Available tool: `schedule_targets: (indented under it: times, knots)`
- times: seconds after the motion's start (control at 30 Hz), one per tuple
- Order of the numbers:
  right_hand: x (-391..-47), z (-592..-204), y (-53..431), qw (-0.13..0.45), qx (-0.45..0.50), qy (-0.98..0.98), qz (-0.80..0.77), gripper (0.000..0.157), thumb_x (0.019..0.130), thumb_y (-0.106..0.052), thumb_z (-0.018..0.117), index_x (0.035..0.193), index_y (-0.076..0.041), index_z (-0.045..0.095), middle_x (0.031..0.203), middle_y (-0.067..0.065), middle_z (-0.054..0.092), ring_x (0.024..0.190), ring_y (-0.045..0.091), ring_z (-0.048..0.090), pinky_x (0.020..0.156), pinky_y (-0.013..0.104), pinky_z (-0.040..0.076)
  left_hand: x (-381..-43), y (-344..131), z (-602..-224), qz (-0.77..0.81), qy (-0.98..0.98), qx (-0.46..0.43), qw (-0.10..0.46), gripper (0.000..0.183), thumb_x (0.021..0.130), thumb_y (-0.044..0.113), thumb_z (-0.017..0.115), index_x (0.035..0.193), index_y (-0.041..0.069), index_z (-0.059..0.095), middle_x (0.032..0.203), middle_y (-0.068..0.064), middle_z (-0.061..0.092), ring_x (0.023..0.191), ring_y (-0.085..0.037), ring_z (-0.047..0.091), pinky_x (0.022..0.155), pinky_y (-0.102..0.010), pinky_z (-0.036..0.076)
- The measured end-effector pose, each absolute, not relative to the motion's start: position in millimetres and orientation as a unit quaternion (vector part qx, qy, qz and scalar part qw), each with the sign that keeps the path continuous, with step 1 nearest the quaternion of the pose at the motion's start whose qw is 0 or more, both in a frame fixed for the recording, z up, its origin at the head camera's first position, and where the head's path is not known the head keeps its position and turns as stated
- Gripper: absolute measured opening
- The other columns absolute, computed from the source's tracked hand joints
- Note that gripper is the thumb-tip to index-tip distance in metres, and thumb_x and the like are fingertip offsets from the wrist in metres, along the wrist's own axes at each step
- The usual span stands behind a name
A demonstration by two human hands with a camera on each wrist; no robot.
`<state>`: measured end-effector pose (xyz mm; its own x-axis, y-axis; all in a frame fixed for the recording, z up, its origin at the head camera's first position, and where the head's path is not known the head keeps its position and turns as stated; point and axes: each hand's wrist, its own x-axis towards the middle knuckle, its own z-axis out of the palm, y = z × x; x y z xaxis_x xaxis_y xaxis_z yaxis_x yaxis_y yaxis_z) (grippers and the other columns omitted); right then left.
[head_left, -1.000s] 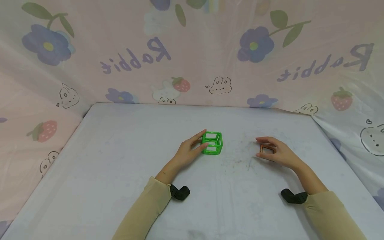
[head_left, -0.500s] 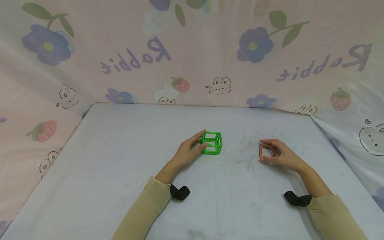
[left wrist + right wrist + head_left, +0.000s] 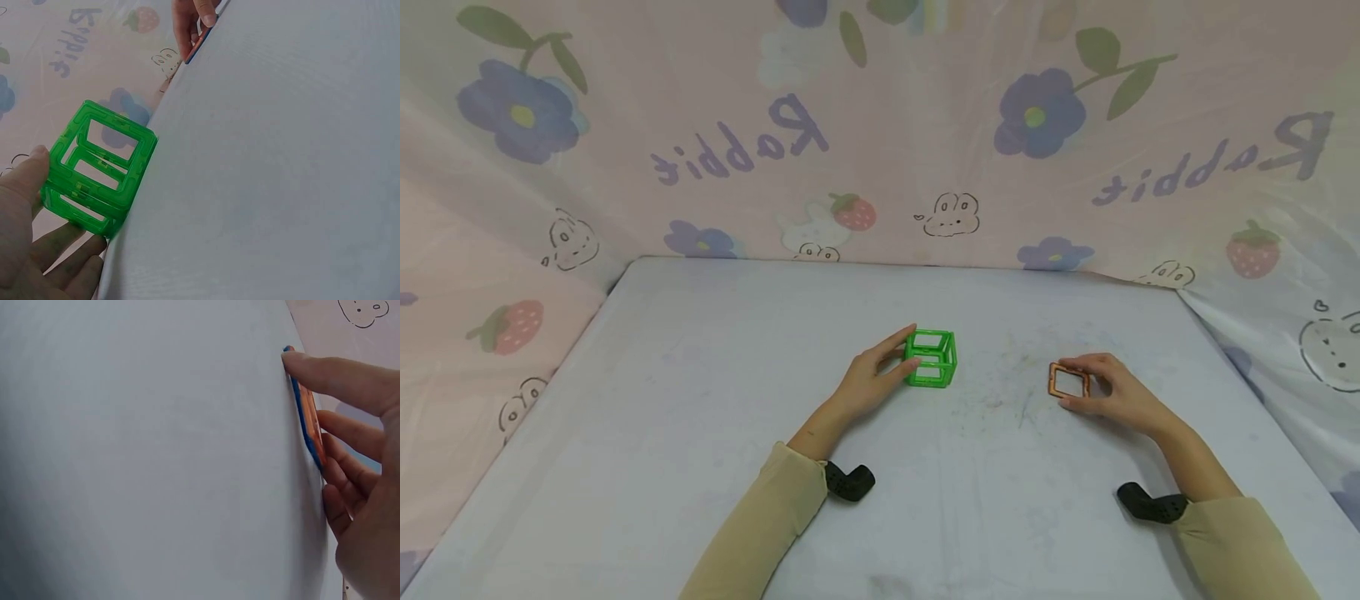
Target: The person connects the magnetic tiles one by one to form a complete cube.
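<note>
My left hand (image 3: 867,383) grips a green cube of magnetic tiles (image 3: 930,364), thumb at the near side and index finger at the far left corner. In the left wrist view the cube's open frames (image 3: 140,169) show joined along their edges, with the fingers under one side. To the right, my right hand (image 3: 1120,400) pinches a square orange magnetic tile (image 3: 1052,380) lying flat, thumb on its near edge and index finger on its far edge. Seen edge-on in the right wrist view, orange (image 3: 310,419) lies over a blue layer. The tile's left part juts out beyond the fingertips.
Both hands are over a white-covered table (image 3: 700,433). Behind it hangs a pink curtain (image 3: 895,150) printed with flowers, rabbits and strawberries. A black device (image 3: 850,482) sits at the left wrist, and another black device (image 3: 1152,504) at the right.
My right hand has drawn back to the right and slightly nearer, uncovering more of the orange tile, which stays about in place. The left hand and green cube have not moved.
</note>
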<state>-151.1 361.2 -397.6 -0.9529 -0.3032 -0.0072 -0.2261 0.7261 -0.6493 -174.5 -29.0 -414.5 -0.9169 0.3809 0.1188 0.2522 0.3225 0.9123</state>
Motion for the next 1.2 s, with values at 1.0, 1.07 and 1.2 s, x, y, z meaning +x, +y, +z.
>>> schedule_targets:
  times: [1.0,1.07,1.2]
  knots:
    - [-158,-400,335,0.035,-0.169,0.928,-0.330,0.053,0.083,-0.024,0.076,0.130,-0.007,0.059,0.119,0.010,0.053,0.106,0.015,0.045,0.087,0.038,0.040,-173,-27,-415,0.548,0.814,0.188,0.055,0.054,0.096,0.038,0.058,0.147,0.033,0.039,0.142,-0.004,0.051,0.133,-0.023,0.046,0.113,-0.041,0.032]
    - [-158,-400,333,0.036,-0.173,0.927,-0.332,0.052,0.083,-0.023,0.076,0.130,-0.006,0.059,0.118,0.011,0.054,0.107,0.019,0.045,0.088,0.040,0.040,-173,-27,-414,0.546,0.815,0.186,0.057,0.055,0.096,0.038,0.058,0.147,0.033,0.039,0.141,-0.004,0.052,0.133,-0.023,0.046,0.113,-0.041,0.032]
    - [-160,-400,328,0.035,-0.177,0.925,-0.335,0.053,0.082,-0.023,0.076,0.130,-0.006,0.059,0.119,0.010,0.055,0.107,0.016,0.046,0.089,0.038,0.041,-173,-27,-414,0.545,0.815,0.185,0.059,0.056,0.096,0.038,0.057,0.148,0.028,0.038,0.141,-0.005,0.053,0.133,-0.024,0.047,0.113,-0.044,0.031]
